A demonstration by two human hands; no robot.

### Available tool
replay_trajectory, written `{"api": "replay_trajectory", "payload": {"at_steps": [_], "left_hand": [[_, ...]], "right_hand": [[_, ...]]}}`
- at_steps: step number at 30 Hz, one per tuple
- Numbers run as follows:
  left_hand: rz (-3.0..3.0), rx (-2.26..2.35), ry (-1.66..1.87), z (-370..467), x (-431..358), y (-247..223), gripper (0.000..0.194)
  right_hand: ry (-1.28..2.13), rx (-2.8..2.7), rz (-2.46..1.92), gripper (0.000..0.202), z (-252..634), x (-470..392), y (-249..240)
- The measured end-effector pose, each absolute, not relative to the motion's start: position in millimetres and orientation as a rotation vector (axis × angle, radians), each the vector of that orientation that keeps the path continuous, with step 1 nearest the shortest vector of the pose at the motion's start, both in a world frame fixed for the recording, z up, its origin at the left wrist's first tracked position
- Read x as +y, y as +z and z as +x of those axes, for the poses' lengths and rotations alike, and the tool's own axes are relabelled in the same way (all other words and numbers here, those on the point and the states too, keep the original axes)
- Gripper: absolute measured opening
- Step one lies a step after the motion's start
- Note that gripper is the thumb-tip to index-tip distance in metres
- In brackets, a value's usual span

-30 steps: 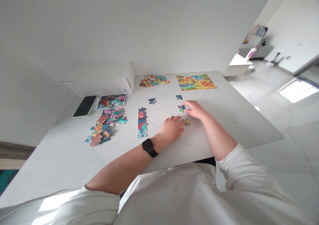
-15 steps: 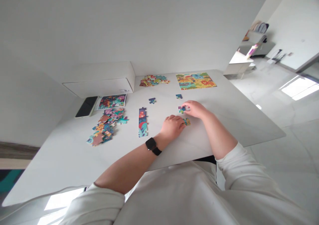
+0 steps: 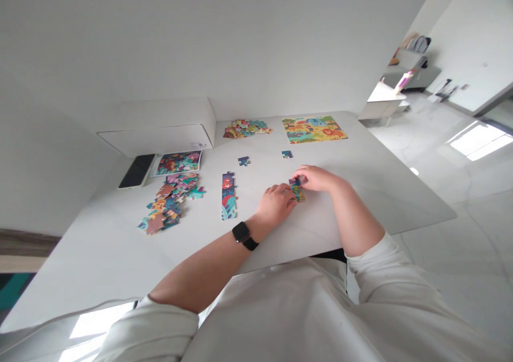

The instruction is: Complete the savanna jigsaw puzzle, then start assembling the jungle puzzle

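Note:
My right hand (image 3: 315, 178) pinches a dark purple-blue puzzle piece (image 3: 295, 182), its near edge against a yellow-green puzzle piece (image 3: 298, 195) on the table. Whether the two are locked together I cannot tell. My left hand (image 3: 276, 204), with a black watch on its wrist, is closed at the left edge of the yellow-green piece and partly covers it. To the left lies a joined strip of puzzle pieces (image 3: 228, 196) in blue, red and teal. Two loose blue pieces lie farther back, one puzzle piece (image 3: 243, 161) left and another puzzle piece (image 3: 287, 154) right.
On the white table (image 3: 264, 249), a pile of puzzle pieces (image 3: 170, 201) spreads at the left, near a phone (image 3: 137, 171) and a picture sheet (image 3: 178, 163). A white box (image 3: 160, 137) stands behind. Along the wall lie another pile (image 3: 246, 128) and an animal picture (image 3: 315, 129).
My right hand has brought the purple-blue piece toward me, closing the gap to the yellow-green piece. My left hand stays nearly where it was.

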State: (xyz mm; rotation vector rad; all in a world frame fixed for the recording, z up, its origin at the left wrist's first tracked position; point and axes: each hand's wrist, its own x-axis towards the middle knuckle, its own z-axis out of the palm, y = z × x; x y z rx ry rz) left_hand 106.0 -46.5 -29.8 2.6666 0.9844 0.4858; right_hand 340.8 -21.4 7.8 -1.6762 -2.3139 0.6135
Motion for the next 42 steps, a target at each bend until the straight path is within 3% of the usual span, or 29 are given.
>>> {"api": "replay_trajectory", "payload": {"at_steps": [27, 42], "left_hand": [[2.786, 0.949, 0.395, 108.6, -45.2, -36.7, 0.041], [2.736, 0.887, 0.449, 107.8, -40.9, -40.8, 0.036]], "right_hand": [[0.535, -2.364, -1.775, 0.042, 331.2, -23.4, 13.7], [0.57, -2.377, -1.806, 0.038, 332.5, -25.9, 14.5]]}}
